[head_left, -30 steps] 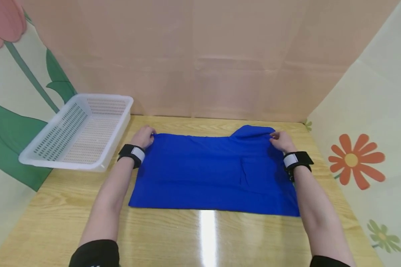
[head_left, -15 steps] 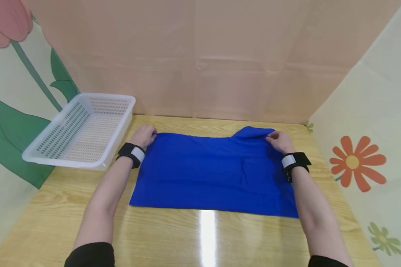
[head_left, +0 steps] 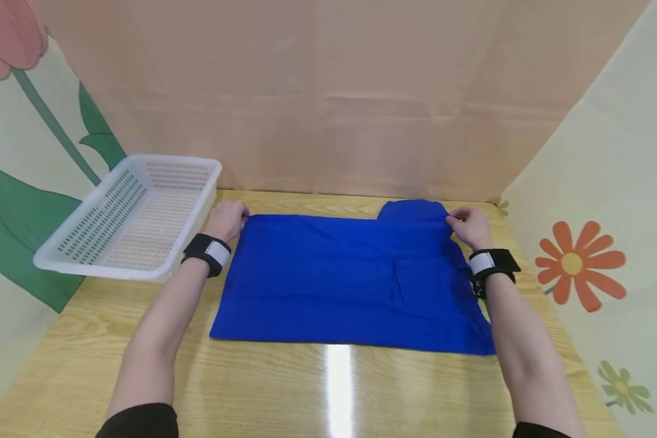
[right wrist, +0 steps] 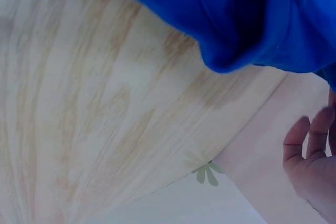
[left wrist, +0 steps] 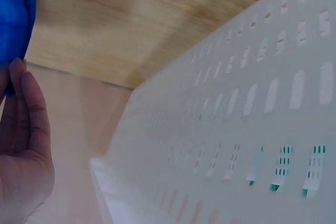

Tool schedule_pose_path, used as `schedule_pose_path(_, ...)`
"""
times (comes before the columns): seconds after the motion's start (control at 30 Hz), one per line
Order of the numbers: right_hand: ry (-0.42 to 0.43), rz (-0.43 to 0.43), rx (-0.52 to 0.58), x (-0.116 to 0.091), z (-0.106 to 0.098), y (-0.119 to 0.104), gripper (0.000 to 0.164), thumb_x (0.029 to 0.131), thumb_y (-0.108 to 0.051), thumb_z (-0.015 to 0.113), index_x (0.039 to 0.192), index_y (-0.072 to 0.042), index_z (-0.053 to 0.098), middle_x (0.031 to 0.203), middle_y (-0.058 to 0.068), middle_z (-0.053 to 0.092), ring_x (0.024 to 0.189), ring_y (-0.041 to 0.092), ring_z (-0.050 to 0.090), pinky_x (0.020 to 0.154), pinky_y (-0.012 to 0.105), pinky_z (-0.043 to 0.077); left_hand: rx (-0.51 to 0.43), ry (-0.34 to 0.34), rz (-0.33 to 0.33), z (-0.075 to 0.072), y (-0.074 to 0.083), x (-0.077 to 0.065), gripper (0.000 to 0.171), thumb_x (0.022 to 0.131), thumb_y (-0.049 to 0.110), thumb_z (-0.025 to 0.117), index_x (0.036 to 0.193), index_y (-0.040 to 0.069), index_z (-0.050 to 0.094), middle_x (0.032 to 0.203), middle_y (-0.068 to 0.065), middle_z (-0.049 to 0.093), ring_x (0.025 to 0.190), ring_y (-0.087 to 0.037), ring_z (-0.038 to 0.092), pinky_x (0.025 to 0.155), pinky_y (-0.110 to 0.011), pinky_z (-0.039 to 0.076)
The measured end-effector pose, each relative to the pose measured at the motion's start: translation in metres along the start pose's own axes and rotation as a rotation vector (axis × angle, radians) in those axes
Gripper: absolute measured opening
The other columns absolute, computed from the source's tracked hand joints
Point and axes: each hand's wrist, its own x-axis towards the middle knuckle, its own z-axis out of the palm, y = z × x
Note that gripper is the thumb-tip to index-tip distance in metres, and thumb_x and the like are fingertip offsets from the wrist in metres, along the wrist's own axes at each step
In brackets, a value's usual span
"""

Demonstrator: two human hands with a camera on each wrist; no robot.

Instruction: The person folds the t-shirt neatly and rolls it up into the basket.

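Note:
A blue shirt (head_left: pixel 328 280) lies spread flat on the wooden table, its long edges running left to right. A sleeve-like flap (head_left: pixel 413 211) sticks out at its far right edge. My left hand (head_left: pixel 227 220) pinches the far left corner between thumb and fingers. In the left wrist view, the fingers of that left hand (left wrist: pixel 23 135) meet at the edge of the blue cloth (left wrist: pixel 14 17). At the far right, my right hand (head_left: pixel 471 227) pinches the cloth beside the flap. The right wrist view shows the right hand (right wrist: pixel 312 156) partly, its fingertips hidden at the frame edge.
A white perforated plastic basket (head_left: pixel 188 243) stands to the left, close to my left forearm. The wooden table (head_left: pixel 274 389) meets a pinkish back wall (head_left: pixel 317 121). A flower-printed wall (head_left: pixel 580 347) bounds the right side.
My right hand has moved a little right and away from me, and the flap has straightened out. The left hand has shifted slightly left and outward, still pinching the corner; the far edge looks straighter.

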Motion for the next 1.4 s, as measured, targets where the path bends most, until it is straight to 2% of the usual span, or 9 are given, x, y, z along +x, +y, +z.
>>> schedule_pose_path(0.1,0.036,0.019,-0.010,-0.002,-0.002,-0.003,0.022,0.094,-0.015,0.068,0.099,0.006,0.071,0.098,0.027,0.073,0.062,-0.001,0.049,0.056,0.017,0.040,0.001,-0.009,-0.015,-0.003,0.002,0.000,0.019,0.093,0.006,0.063,0.106,0.005,0.078,0.108,-0.019,0.075,0.102,-0.040,0.069,0.082,-0.057,0.056)
schedule_pose_path(0.27,0.041,0.049,0.049,-0.006,-0.008,-0.008,0.025,0.095,-0.019,0.069,0.102,0.006,0.071,0.099,0.024,0.073,0.062,-0.006,0.050,0.056,0.015,0.042,-0.016,-0.008,0.025,-0.012,0.005,-0.004,0.019,0.091,0.002,0.062,0.103,0.000,0.078,0.105,-0.021,0.076,0.097,-0.039,0.070,0.084,-0.052,0.056)
schedule_pose_path(0.5,-0.011,0.040,0.141,-0.016,-0.020,-0.007,0.032,0.097,-0.025,0.067,0.108,0.005,0.069,0.083,-0.010,0.067,0.071,0.001,0.056,0.062,0.019,0.046,-0.069,-0.010,0.045,-0.021,0.007,-0.013,0.019,0.091,0.001,0.062,0.103,-0.003,0.077,0.105,-0.023,0.075,0.099,-0.039,0.070,0.088,-0.050,0.055)
schedule_pose_path(0.67,-0.057,-0.005,0.222,-0.027,-0.030,-0.006,0.038,0.098,-0.029,0.066,0.112,0.007,0.067,0.080,-0.022,0.063,0.073,-0.002,0.058,0.065,0.015,0.047,-0.083,-0.003,0.074,-0.026,0.010,-0.025,0.017,0.090,0.000,0.064,0.100,-0.004,0.078,0.103,-0.023,0.076,0.097,-0.038,0.071,0.085,-0.048,0.057)
schedule_pose_path(0.77,-0.068,-0.047,0.264,-0.038,-0.035,-0.005,0.035,0.098,-0.025,0.066,0.112,0.007,0.067,0.083,-0.020,0.066,0.072,-0.002,0.058,0.064,0.015,0.049,-0.087,0.000,0.095,-0.028,0.011,-0.034,0.017,0.090,-0.001,0.064,0.099,-0.005,0.078,0.102,-0.023,0.076,0.096,-0.038,0.072,0.084,-0.048,0.058)
schedule_pose_path(0.9,-0.057,-0.100,0.296,-0.059,-0.042,-0.017,0.026,0.098,-0.015,0.066,0.109,0.008,0.068,0.087,-0.005,0.071,0.070,-0.001,0.059,0.063,0.017,0.050,-0.098,0.014,0.120,-0.030,0.011,-0.046,0.016,0.090,-0.001,0.064,0.098,-0.005,0.078,0.102,-0.023,0.076,0.097,-0.039,0.071,0.084,-0.048,0.058)
schedule_pose_path(1.1,-0.014,-0.152,0.263,-0.095,-0.051,-0.039,0.020,0.097,-0.009,0.066,0.105,0.009,0.069,0.088,0.008,0.072,0.069,-0.003,0.061,0.061,0.017,0.049,-0.075,0.024,0.151,-0.032,0.011,-0.064,0.015,0.089,-0.001,0.066,0.097,-0.004,0.078,0.101,-0.023,0.076,0.095,-0.039,0.072,0.082,-0.048,0.058)
schedule_pose_path(1.3,0.033,-0.164,0.197,-0.111,-0.041,-0.013,0.017,0.096,-0.011,0.068,0.106,0.002,0.072,0.089,0.007,0.072,0.069,0.002,0.059,0.058,0.016,0.046,-0.052,-0.033,0.153,-0.031,0.016,-0.085,0.015,0.090,0.002,0.068,0.099,-0.002,0.078,0.103,-0.021,0.076,0.098,-0.038,0.072,0.084,-0.048,0.057)
schedule_pose_path(1.4,0.053,-0.190,0.154,-0.116,-0.035,0.002,0.016,0.095,-0.013,0.069,0.104,0.000,0.074,0.092,0.012,0.073,0.072,-0.002,0.060,0.063,0.011,0.047,-0.046,-0.042,0.154,-0.028,0.019,-0.093,0.014,0.089,0.003,0.069,0.098,-0.001,0.079,0.102,-0.019,0.077,0.098,-0.037,0.072,0.083,-0.048,0.058)
